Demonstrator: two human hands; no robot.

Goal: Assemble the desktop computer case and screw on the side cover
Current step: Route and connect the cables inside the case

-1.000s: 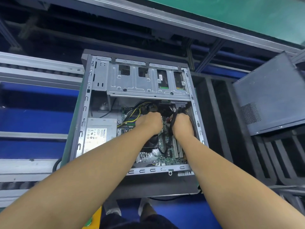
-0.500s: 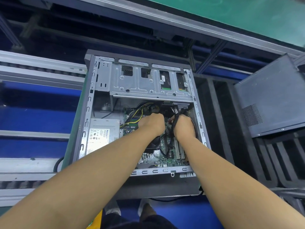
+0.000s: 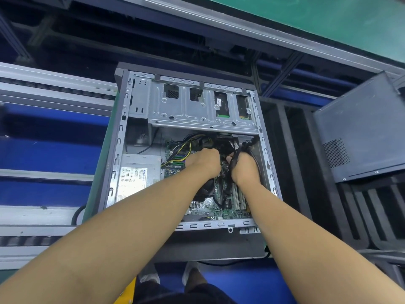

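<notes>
- Grey steel computer case (image 3: 118, 150) lies on its side, open face up, in front of the person.
- Near the case's middle, the left hand (image 3: 203, 162) has its fingers curled down among the wiring; whether they hold anything I cannot tell.
- Just right of it, inside the case, the right hand (image 3: 244, 170) grips a bundle of black cables (image 3: 232, 160) above the motherboard (image 3: 219, 208).
- The power supply (image 3: 135, 176) sits by the case's left wall.
- The dark side cover (image 3: 359, 128) stands well right of the case, apart from it.

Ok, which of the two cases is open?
The grey case in the middle, its board exposed; the dark case at right is closed.
</notes>
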